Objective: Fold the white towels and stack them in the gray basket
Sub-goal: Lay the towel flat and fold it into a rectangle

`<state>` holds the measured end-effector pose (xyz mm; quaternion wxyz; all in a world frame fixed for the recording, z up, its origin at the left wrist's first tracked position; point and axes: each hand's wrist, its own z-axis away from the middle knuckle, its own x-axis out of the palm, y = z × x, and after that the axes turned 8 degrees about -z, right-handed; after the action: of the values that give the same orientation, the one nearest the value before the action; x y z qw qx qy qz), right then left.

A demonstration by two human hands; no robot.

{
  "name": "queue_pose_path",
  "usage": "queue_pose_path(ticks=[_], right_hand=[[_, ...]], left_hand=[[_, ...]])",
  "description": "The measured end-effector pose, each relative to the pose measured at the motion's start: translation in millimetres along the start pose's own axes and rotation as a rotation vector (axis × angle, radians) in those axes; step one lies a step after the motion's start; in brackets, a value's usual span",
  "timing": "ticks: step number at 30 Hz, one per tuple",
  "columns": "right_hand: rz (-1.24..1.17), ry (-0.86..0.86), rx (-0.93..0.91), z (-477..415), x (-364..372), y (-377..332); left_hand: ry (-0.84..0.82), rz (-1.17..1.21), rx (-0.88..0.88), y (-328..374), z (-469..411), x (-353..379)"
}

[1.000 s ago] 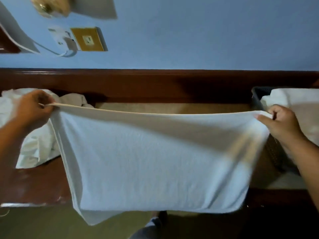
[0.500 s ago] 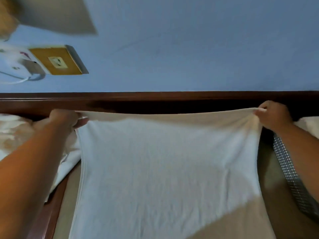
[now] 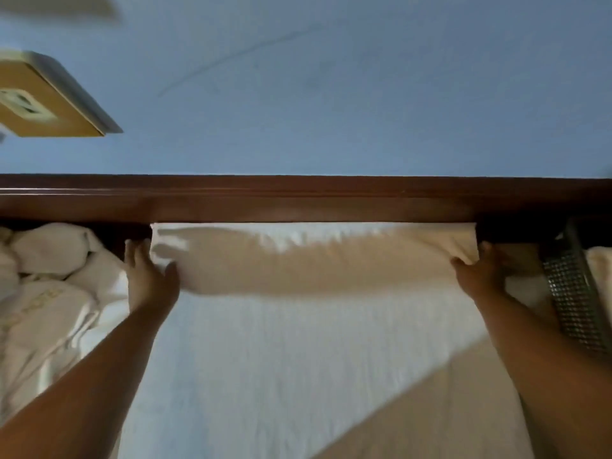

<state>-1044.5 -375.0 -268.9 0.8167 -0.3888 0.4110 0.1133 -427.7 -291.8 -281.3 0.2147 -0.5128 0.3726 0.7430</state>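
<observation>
Lowered since the earlier frame, the towel [image 3: 298,352] now lies spread on the surface [image 3: 447,412], its far edge by the rail [image 3: 298,200]. The left hand [image 3: 149,279] rests open at one far corner. The right hand [image 3: 480,276] pinches the other, beside the basket [image 3: 573,299]. Spreading looks done, so the next move is probably a half fold.

1. The scene was dim, with a cool bluish cast over the wall [image 3: 331,94].
2. A warm tint, perhaps from a lamp, lay across the far fold of the towel [image 3: 298,359].
3. Motion blur softened the left hand [image 3: 149,279], the right hand [image 3: 477,279] and the socket plate [image 3: 43,101].
4. Wide-angle distortion stretched the frame edges.
</observation>
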Motion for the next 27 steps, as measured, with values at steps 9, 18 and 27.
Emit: queue_pose_path(ticks=[9, 18, 27], right_hand=[[0.165, 0.088, 0.138, 202.5, -56.5, 220.5], [0.223, -0.082, 0.206, 259.3, -100.3, 280.7], [-0.117, -0.220, 0.226, 270.0, -128.8, 311.5]], left_hand=[[-0.313, -0.219, 0.474, -53.2, 261.1, 18.1], [-0.571, -0.326, 0.731, -17.8, 384.5, 25.0], [-0.628, -0.384, 0.776, 56.5, 463.7, 43.5]])
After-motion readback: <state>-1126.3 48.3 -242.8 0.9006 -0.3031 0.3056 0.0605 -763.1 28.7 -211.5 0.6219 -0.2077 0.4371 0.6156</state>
